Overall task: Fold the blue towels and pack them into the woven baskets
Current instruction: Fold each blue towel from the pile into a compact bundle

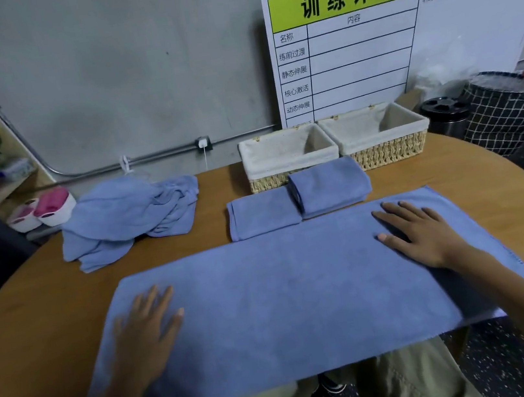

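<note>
1. Both our hands lay flat with fingers spread: left hand (144, 321) and right hand (420, 232) pressed on the spread blue towel (285, 293) across the wooden table (31, 300).
2. Two folded towels (299, 204) sat just before two empty lined woven baskets (334, 148).
3. Unfolded towels (127, 218) lay heaped far left.

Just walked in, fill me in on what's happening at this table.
A person is folding blue towels. Both hands, left hand and right hand, lie flat on a spread towel on the wooden table. Two folded towels sit before two woven baskets, which look empty. A crumpled pile waits at left.
</note>
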`<state>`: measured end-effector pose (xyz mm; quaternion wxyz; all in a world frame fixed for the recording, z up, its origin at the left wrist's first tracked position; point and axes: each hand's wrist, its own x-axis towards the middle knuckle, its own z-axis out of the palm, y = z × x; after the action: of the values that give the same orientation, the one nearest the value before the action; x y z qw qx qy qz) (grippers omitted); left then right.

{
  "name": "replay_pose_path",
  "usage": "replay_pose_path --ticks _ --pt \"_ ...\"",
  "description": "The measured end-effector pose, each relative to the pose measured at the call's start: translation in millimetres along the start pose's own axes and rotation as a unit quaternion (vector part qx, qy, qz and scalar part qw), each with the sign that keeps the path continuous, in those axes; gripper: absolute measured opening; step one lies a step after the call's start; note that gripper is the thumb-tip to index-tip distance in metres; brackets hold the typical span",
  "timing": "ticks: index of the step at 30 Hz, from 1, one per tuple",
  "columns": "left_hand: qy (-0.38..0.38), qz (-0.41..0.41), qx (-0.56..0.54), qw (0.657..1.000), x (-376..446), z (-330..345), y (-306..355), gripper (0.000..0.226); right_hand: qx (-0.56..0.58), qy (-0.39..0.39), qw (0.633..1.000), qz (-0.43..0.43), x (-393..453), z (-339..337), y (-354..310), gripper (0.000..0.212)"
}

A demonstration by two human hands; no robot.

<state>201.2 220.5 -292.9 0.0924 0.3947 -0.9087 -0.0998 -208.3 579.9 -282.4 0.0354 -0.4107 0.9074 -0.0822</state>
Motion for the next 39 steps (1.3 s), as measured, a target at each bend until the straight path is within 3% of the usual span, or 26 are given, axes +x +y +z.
replay_pose_path --ticks 3,6,9,11,13,15,19,24,30,35,39 --pt "-0.027 0.005 0.004 1.0 8 2 -11 0.094 0.002 -0.008 1.0 0.003 1 -3 -1 0.095" --pt "-0.005 0.024 0.015 1.0 15 -5 -16 0.086 -0.004 -0.003 1.0 0.001 3 -3 -1 0.087" --pt "0.089 0.063 0.012 0.994 26 -15 -2 0.061 0.013 0.071 0.997 -0.007 12 -4 -3 0.071" --pt "0.135 0.077 -0.03 0.987 45 -18 19 0.034 0.034 0.139 0.989 -0.023 23 -6 -9 0.047" --pt "0.135 0.097 -0.067 0.984 70 -13 42 0.019 0.042 0.185 0.981 -0.042 36 -7 -21 0.026" --pt "0.102 0.113 -0.08 0.985 95 -3 62 0.022 0.042 0.201 0.977 -0.063 47 -5 -33 0.018" --pt "0.062 0.119 -0.073 0.988 125 17 84 0.022 0.075 0.159 0.981 -0.086 60 -1 -58 0.017" --pt "0.072 0.105 -0.097 0.987 126 22 84 0.016 0.106 0.148 0.973 -0.142 76 6 -86 0.016" --pt "0.04 0.11 -0.131 0.984 125 14 96 0.009 0.126 0.138 0.975 -0.119 80 5 -95 0.015" --pt "-0.012 0.113 -0.13 0.985 134 12 99 0.02 0.133 0.114 0.978 -0.113 83 3 -94 0.018" --pt "-0.007 0.14 -0.105 0.985 132 10 101 0.025 0.13 0.091 0.981 -0.108 88 3 -93 0.013"
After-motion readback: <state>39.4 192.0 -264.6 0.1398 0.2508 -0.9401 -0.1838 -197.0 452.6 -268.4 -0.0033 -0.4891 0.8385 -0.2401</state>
